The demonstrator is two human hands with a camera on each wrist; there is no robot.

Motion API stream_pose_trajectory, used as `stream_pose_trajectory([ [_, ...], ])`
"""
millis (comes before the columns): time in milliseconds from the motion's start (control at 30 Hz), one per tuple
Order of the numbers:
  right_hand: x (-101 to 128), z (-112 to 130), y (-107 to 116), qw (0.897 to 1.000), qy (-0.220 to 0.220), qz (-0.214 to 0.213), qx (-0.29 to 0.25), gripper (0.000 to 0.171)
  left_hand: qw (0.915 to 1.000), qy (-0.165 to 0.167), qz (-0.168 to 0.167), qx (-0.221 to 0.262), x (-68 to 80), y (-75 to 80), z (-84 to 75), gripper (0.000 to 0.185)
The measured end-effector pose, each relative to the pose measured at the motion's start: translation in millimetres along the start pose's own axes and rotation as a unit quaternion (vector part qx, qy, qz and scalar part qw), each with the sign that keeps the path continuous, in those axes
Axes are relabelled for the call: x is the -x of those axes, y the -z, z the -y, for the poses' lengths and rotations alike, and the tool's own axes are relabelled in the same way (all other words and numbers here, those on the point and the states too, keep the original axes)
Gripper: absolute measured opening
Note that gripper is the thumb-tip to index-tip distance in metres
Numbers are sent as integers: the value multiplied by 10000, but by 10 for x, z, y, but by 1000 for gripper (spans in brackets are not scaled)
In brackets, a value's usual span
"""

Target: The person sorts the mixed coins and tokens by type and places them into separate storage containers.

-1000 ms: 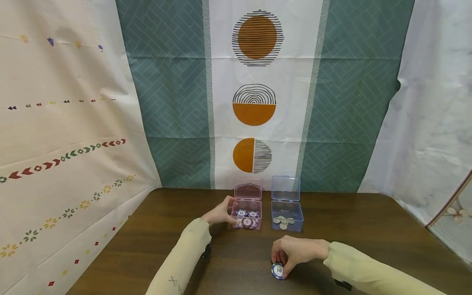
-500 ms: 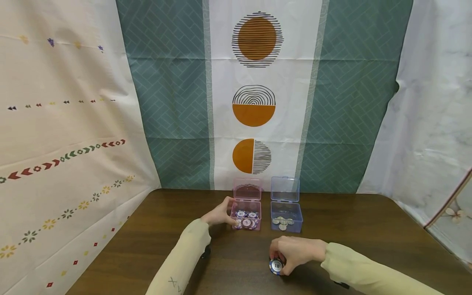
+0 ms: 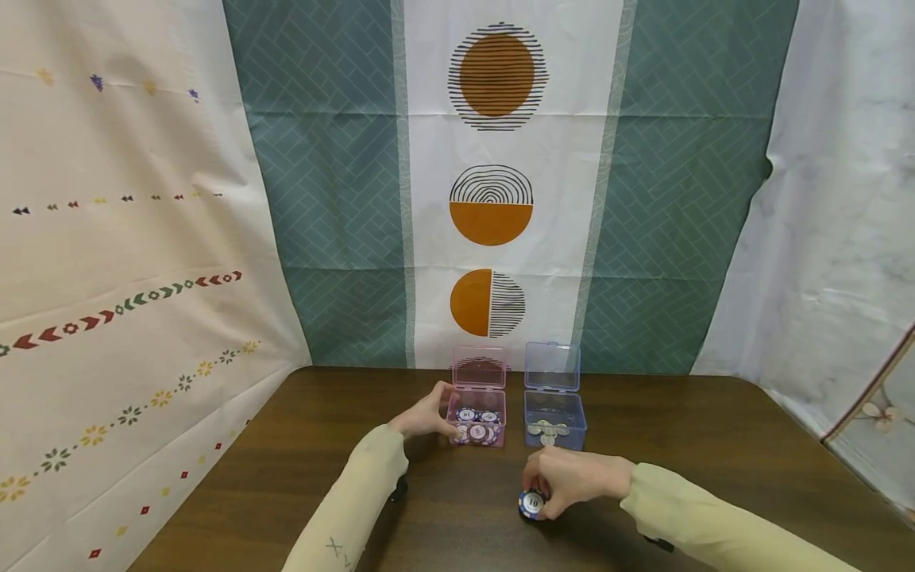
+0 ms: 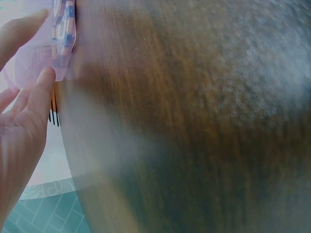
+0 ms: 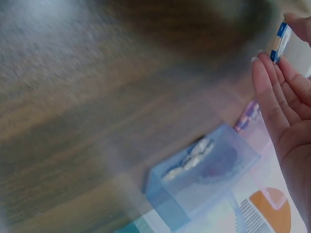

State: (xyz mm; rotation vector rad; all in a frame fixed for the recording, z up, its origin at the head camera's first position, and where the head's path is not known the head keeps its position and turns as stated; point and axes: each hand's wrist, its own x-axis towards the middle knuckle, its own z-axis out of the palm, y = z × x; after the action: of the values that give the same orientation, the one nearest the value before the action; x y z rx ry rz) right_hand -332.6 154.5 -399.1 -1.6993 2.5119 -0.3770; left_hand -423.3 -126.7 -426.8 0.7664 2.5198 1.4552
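Note:
My right hand [image 3: 572, 479] pinches a blue and white poker chip [image 3: 530, 504] marked 10, in front of the boxes. In the right wrist view the chip [image 5: 279, 42] is edge-on between thumb and fingertips. At the back of the table, my left hand [image 3: 425, 413] holds the left side of a pink see-through plastic box [image 3: 500, 435], thumb at the front and fingers farther back. Several poker chips [image 3: 477, 433] lie inside it. The left wrist view shows the left hand's [image 4: 29, 111] fingertips against the pink box [image 4: 34, 63].
Right of the pink box stands a blue see-through box [image 3: 577, 439], lid up, with several silvery coins [image 3: 549, 430] in it. The pink box's lid [image 3: 480, 369] is raised too. Both boxes stand on the dark wooden table [image 3: 679, 429] near a patterned cloth backdrop [image 3: 343, 199].
My right hand has moved a little away from me and slightly left with the poker chip, toward the boxes. The left hand stays on the pink box.

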Motion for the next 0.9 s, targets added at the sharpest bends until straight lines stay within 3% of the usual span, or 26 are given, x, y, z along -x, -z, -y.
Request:
stream_pose_trajectory([
  [500, -129, -146, 323, 9966, -385, -591, -430, 24, 9999, 112, 3, -11, 0, 21, 5, 74],
  [900, -281, -241, 519, 9923, -534, -1039, -406, 25, 9999, 75, 73, -23, -15, 11, 14, 74],
])
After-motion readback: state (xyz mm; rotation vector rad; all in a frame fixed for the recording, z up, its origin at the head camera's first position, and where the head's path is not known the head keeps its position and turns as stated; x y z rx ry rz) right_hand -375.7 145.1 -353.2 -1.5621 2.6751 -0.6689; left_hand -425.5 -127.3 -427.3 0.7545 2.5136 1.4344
